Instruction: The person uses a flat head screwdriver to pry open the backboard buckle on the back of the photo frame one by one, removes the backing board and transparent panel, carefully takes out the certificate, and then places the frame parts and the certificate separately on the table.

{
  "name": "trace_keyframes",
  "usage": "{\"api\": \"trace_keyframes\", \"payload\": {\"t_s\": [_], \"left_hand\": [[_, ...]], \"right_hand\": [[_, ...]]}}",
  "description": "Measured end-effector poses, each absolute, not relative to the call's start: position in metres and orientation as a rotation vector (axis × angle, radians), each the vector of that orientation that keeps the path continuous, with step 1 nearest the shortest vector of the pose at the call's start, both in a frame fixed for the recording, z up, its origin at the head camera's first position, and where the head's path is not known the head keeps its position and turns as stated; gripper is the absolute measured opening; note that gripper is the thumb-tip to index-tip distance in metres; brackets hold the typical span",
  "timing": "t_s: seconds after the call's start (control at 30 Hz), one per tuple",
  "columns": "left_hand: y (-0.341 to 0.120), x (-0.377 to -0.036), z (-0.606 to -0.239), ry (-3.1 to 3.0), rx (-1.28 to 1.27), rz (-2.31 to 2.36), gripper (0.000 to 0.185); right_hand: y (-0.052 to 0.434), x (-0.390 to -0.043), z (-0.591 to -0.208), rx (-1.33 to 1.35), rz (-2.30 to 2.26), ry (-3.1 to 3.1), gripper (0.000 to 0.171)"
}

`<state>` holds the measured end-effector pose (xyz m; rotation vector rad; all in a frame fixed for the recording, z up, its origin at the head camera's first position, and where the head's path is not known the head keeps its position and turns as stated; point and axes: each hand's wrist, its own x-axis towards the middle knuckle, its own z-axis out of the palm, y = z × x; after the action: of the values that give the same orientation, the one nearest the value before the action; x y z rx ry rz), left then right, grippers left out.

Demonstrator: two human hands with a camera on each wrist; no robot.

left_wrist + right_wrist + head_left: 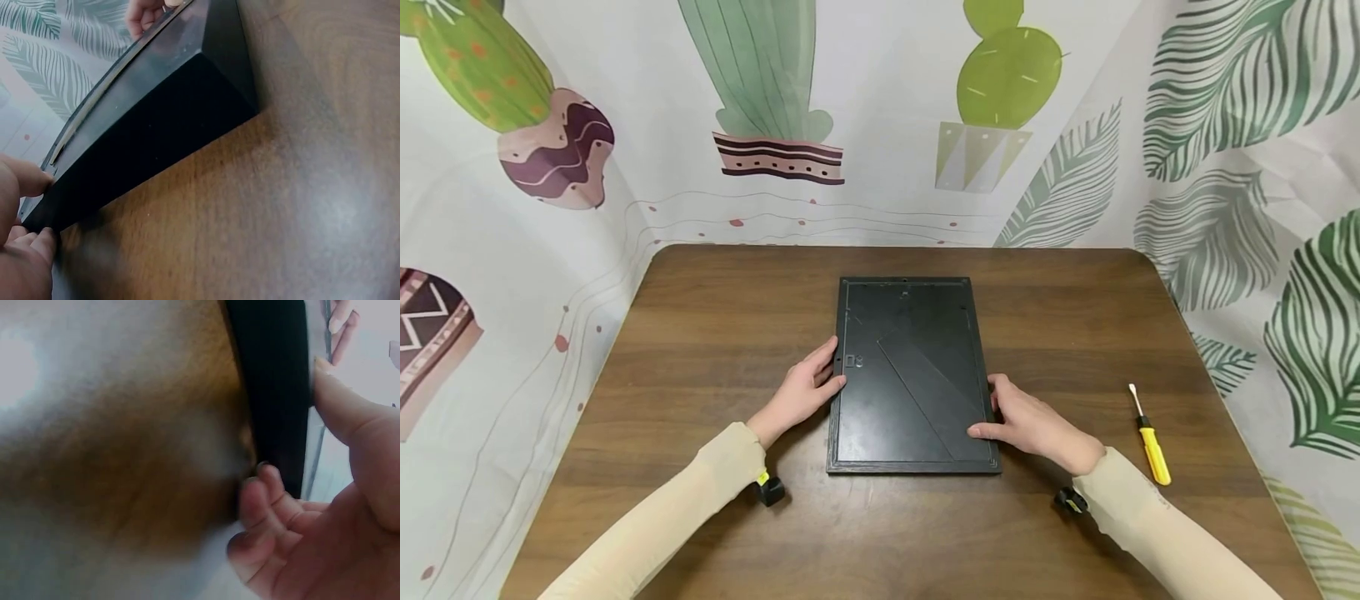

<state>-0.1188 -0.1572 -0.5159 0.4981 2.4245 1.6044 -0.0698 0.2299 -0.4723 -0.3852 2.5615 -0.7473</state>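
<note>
A black picture frame lies on the wooden table with its back up, and a long folded stand shows as a slanted strip on the backing. At its left side my left hand grips the edge, thumb on top and fingers along the side. My right hand grips the right edge lower down, thumb over the rim. In the left wrist view the frame's thick black side sits close above the table. The right wrist view shows the right thumb on the back and curled fingers at the side.
To the right on the table lies a screwdriver with a yellow and black handle, its tip pointing away from me. Behind the table's far edge hangs a white cloth printed with cacti and leaves.
</note>
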Motion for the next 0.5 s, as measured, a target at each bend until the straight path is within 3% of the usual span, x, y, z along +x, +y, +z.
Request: {"api": "trace_keyframes", "payload": {"t_s": [0.5], "left_hand": [[-0.1572, -0.1198, -0.5184, 2.403, 0.472, 1.622, 0.074]], "right_hand": [[0.2346, -0.0662, -0.4772, -0.486, -0.82, 2.62, 0.092]]}}
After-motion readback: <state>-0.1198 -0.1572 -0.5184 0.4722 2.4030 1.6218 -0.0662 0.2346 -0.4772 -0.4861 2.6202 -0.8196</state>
